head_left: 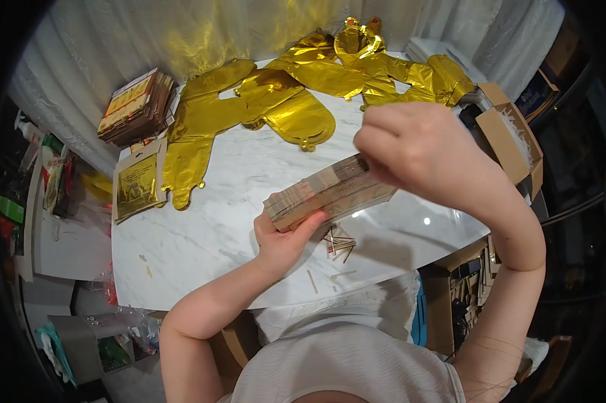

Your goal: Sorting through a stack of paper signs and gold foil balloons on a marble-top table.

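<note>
My left hand (pixel 281 243) is wrapped round the lower left end of a long bundle of flat, brown card packets (pixel 333 191). Its thumb presses along the near side, and the bundle is tilted above the table. At the bundle's far right end is my right hand (pixel 410 142), curled into a fist with its knuckles up. Its fingertips are hidden, so whether they pinch the bundle or something small cannot be made out. Just below the bundle, a little heap of thin brown strips (pixel 341 243) lies on the white marbled table (pixel 202 258).
Flat gold foil balloons (pixel 209 111) stretch across the table's back. On the left are a stack of card packets (pixel 136 111) and a single packet with a gold front (pixel 138 180). An opened cardboard box (pixel 504 138) stands at the right, and another box (pixel 444 295) sits below the table edge.
</note>
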Tool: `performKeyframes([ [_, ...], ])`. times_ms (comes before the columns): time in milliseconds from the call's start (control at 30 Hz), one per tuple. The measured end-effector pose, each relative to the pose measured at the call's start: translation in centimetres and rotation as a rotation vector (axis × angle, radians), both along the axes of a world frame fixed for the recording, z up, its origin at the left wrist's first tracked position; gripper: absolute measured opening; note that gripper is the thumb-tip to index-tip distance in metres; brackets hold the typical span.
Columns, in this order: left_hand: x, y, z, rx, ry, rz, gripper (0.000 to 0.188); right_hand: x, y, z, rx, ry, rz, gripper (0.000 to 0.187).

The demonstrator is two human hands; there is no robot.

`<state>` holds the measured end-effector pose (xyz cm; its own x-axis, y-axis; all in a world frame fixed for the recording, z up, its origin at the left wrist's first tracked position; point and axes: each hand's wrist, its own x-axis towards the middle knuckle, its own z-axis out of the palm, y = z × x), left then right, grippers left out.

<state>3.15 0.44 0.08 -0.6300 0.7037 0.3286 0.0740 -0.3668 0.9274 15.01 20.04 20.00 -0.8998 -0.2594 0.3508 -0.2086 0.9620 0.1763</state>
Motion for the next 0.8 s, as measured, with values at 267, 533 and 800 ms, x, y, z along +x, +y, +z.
performKeyframes([
  [267, 0.1, 0.1, 0.5, -0.024, -0.028, -0.008, 0.037, 0.1, 0.2, 0.4, -0.147, -0.09, 0.018, 0.025],
  [533, 0.1, 0.0, 0.1, 0.004, -0.034, 0.002, 0.035, -0.1, -0.9, 0.0, 0.082, -0.019, 0.078, 0.019],
  [800, 0.3, 0.3, 0.2, 0.002, -0.053, 0.024, 0.036, -1.2, -2.2, 1.0, 0.23, -0.123, 0.047, 0.012],
])
